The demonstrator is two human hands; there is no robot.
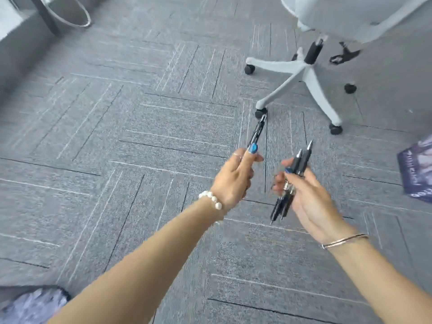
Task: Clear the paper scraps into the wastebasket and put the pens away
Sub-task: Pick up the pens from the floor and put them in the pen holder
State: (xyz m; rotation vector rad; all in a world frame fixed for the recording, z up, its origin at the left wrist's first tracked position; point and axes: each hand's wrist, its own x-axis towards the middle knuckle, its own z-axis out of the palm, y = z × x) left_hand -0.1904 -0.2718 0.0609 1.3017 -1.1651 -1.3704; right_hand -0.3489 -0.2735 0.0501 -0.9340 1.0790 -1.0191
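Note:
My left hand (235, 177) grips one black pen (257, 132) that points up and away over the grey carpet. Beside it, my right hand (308, 197) holds a bundle of black pens (292, 181), their tips sticking out above and below the fingers. The two hands are a short gap apart and do not touch. No paper scraps show on the floor. A round metal rim (70, 12) at the top left may be the wastebasket; I cannot tell for sure.
A light grey office chair (304, 71) on castors stands at the upper right. A purple printed booklet (418, 169) lies at the right edge. A dark desk leg (45, 15) rises at the top left. Grey carpet tiles (140, 136) cover the floor.

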